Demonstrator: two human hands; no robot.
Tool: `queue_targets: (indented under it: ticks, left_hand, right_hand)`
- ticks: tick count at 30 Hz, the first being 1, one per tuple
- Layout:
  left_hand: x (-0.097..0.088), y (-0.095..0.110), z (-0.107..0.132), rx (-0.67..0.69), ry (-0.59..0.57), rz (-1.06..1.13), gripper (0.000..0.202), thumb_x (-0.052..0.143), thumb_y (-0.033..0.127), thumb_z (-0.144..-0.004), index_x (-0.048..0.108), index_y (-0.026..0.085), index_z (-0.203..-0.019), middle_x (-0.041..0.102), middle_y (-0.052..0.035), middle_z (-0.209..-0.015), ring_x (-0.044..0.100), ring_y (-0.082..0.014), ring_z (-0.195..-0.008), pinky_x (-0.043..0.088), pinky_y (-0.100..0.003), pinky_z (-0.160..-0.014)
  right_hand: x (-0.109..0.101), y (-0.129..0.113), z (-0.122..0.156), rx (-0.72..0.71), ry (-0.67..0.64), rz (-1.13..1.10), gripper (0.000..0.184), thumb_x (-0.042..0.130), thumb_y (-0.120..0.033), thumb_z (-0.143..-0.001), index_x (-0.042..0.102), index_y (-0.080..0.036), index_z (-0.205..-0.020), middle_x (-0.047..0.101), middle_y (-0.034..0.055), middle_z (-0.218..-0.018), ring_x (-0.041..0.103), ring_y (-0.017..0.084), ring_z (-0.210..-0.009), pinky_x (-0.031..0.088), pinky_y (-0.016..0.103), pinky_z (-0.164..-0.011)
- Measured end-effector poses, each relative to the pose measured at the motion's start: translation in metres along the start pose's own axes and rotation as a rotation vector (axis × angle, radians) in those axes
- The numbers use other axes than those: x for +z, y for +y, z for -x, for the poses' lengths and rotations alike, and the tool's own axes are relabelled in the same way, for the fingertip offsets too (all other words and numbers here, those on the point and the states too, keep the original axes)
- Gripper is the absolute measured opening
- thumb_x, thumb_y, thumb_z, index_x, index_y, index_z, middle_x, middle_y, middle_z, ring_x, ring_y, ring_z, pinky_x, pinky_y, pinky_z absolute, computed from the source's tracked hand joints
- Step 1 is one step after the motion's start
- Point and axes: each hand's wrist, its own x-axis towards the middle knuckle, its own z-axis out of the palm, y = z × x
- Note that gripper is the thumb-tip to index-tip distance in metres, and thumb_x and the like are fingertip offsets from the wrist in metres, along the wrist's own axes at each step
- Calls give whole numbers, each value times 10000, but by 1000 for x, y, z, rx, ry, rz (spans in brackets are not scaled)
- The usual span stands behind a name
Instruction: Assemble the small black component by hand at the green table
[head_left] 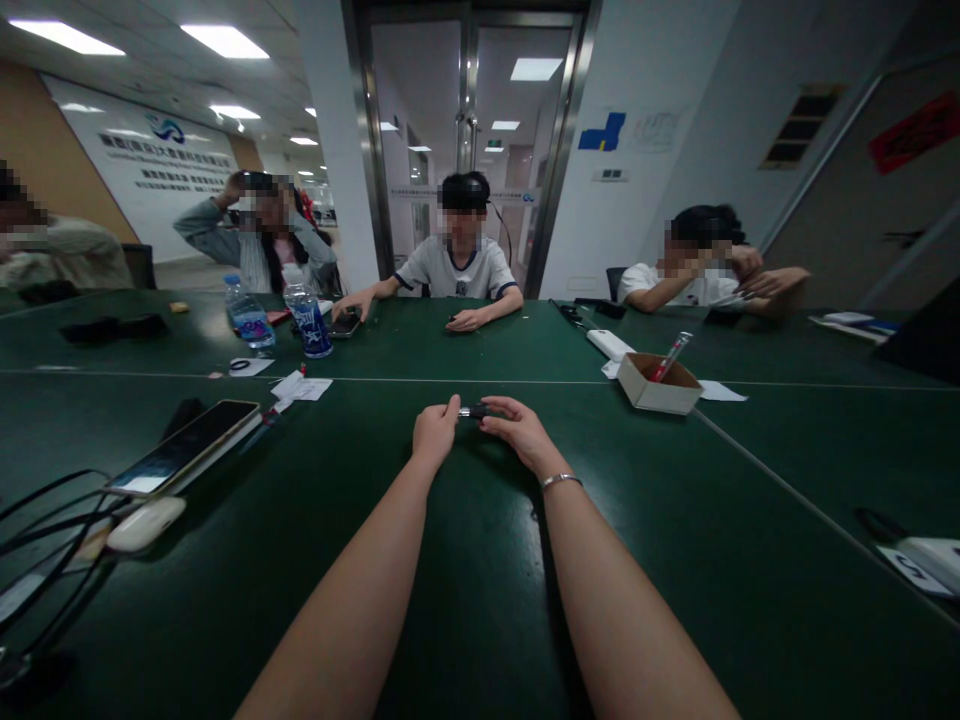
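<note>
Above the green table, my left hand (436, 434) is closed, with its thumb on the silver end of a small black-and-silver stick-shaped object (473, 411). From the other side, the curved fingers and thumb of my right hand (519, 428) pinch the black end. The object lies roughly level between the two hands. Its ends are covered by my fingers, and it is too small to name its kind. A silver bracelet (562, 481) circles my right wrist.
A phone (187, 445), a white case (146, 524) and black cables lie at left on the green table (480, 600). Two bottles (306, 318) stand farther back. An open box (660, 388) holding a red-and-clear tube (671, 357) sits right. Several people sit around the far side.
</note>
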Motion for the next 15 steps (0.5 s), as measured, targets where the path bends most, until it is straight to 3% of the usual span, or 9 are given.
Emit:
queue_targets:
  ticks: [15]
  left_hand:
    - [-2, 9, 6, -42, -13, 14, 490, 403, 532, -900, 535, 185, -580, 518, -11, -576, 440, -149, -511, 313, -273, -534]
  right_hand:
    - [0, 1, -1, 8, 4, 12, 413, 834, -131, -576, 703, -184, -964, 673, 47, -985, 682, 164, -793, 582, 275, -772]
